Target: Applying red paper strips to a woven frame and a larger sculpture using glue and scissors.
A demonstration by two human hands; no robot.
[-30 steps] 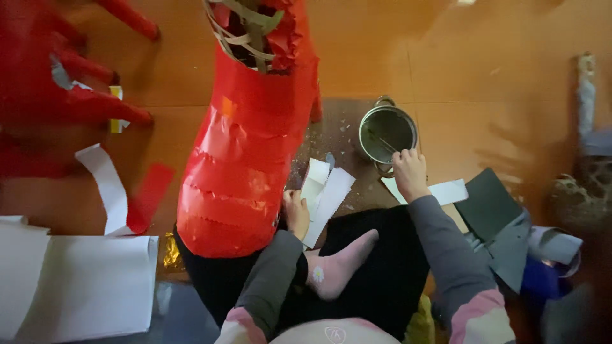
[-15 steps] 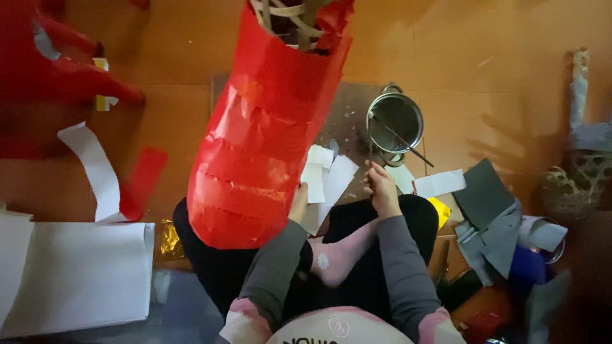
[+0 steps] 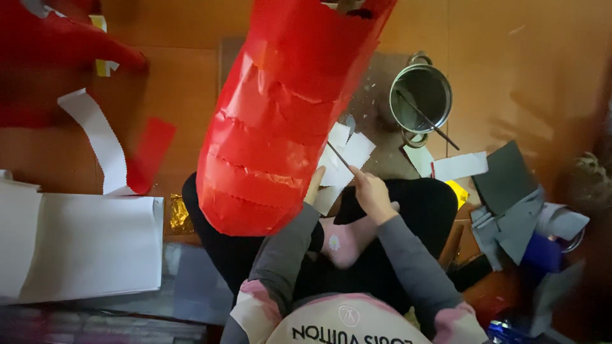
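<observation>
The person is sitting cross-legged on the floor (image 3: 510, 64), with a big red paper form (image 3: 280, 121) leaning across the lap and up past the top of the view. The left hand (image 3: 313, 186) is resting against the form's lower right edge, fingers flat on the paper rather than closed around anything, as far as I can make out, since the form is hiding most of it. The right hand (image 3: 373, 194) is just beside it, its grip pinched together on a thin dark stick (image 3: 340, 157) that is pointing up and left toward the form, its tip lying over white paper pieces (image 3: 347, 153) on the floor. A metal pot (image 3: 421, 99) is standing beyond the right hand, another stick (image 3: 428, 120) leaning out of it. Grey sheets (image 3: 510, 191) are lying to the right, a large white sheet (image 3: 83, 245) and a white strip (image 3: 95, 137) to the left, well apart from both hands.
</observation>
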